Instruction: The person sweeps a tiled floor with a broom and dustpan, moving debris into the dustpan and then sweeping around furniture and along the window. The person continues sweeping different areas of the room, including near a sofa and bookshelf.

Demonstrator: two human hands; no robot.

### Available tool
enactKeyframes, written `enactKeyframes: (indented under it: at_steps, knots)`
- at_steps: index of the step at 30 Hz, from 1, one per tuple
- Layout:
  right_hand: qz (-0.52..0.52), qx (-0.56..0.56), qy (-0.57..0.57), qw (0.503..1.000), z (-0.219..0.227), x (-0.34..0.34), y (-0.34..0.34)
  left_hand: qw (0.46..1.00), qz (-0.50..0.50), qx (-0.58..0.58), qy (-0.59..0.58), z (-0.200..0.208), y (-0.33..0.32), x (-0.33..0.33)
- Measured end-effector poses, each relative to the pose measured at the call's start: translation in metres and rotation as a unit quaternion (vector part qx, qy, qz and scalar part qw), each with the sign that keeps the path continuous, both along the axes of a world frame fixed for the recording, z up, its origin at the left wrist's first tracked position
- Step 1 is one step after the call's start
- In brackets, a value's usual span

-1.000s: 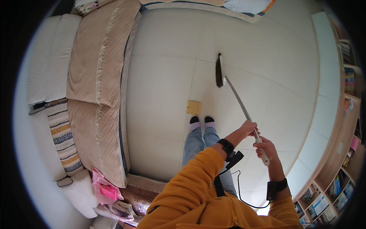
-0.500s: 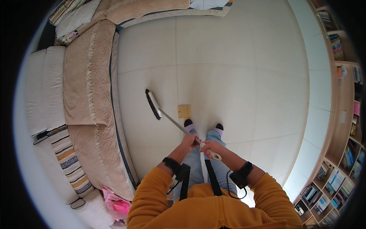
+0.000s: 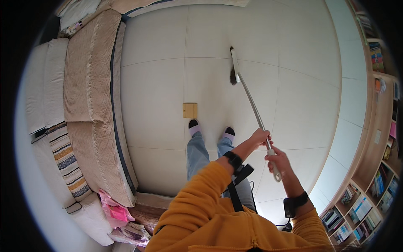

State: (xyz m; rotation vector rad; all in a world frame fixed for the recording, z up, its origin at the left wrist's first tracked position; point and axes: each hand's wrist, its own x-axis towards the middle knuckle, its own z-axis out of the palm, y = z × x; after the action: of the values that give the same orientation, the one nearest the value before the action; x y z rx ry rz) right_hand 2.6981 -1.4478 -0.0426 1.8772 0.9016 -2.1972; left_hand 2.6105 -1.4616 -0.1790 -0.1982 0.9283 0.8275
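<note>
the white, dark-bristled broom head [image 3: 235, 63] has swung rightward; left hand [image 3: 260, 137] closed round the slim grey metal pole [image 3: 254, 106], right hand [image 3: 280, 162] wrapped round its pale plastic grip [image 3: 276, 173].

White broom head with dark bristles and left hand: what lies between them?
In the head view, a thin silver pole runs from the left hand to broom head.

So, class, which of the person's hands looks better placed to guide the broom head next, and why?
Probably the left hand: it grips the metal shaft, nearer the broom head, while the right hand holds the pale grip at the opposite end.
</note>
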Motion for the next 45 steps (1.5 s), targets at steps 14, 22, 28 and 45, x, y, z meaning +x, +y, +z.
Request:
enactKeyframes:
  at_steps: [14, 22, 28, 45]
  knots:
    - [0.08, -0.217, 0.023, 0.973, -0.003, 0.086, 0.002, 0.972, 0.04, -0.219, -0.079, 0.014, -0.076, 0.075]
    - [0.012, -0.053, -0.051, 0.997, 0.015, 0.112, 0.022, 0.997, -0.013, -0.043, -0.068, 0.006, 0.011, 0.107]
    - [0.134, -0.106, -0.044, 0.984, 0.027, 0.076, -0.003, 0.998, 0.038, 0.014, -0.044, 0.033, -0.02, 0.08]
    - [0.312, -0.358, 0.12, 0.872, -0.14, -0.156, -0.124, 0.846, 0.454, -0.279, 0.037, -0.086, -0.27, -0.105]
